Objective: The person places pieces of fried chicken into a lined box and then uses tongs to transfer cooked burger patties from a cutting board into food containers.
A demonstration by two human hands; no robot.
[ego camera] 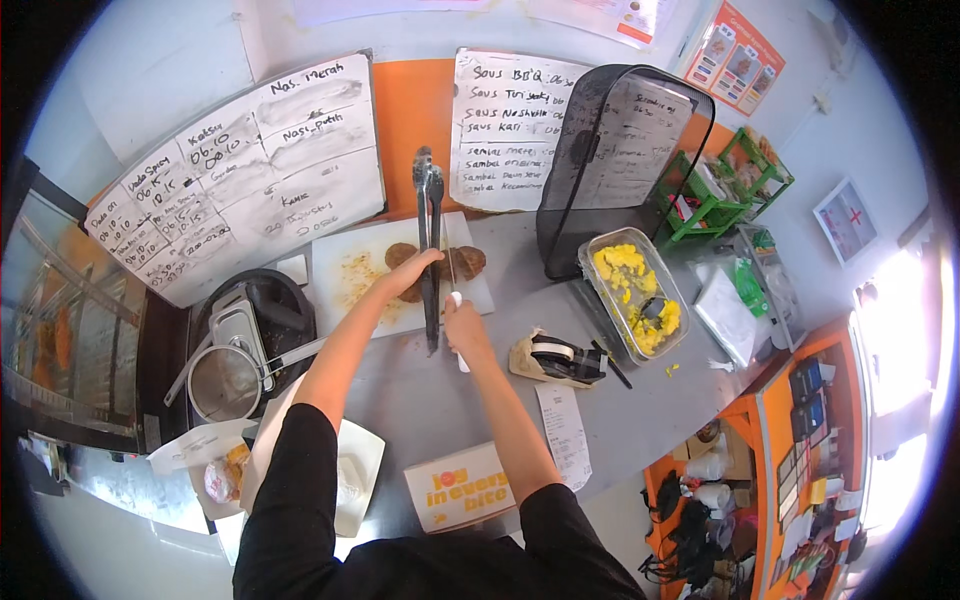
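Observation:
My left hand (411,271) grips a pair of black tongs (431,300), which stand long and narrow over the white cutting board (360,296). In my right hand (466,327) is a knife (463,361) by its white handle, its blade just right of the tongs. The blade lies across or beside brown fried food pieces (470,262) on the board; whether it has cut through cannot be seen. Another brown piece (400,255) shows left of the tongs, partly behind my left hand. Crumbs are scattered over the board's left half.
Right of the board stand a black mesh cover (559,217) and a plastic tub of yellow food (626,274). A tape dispenser (556,358) and a paper receipt (564,427) lie nearer. Closer to me are a printed carton (459,491) and an open box (364,457). A strainer (225,382) sits left.

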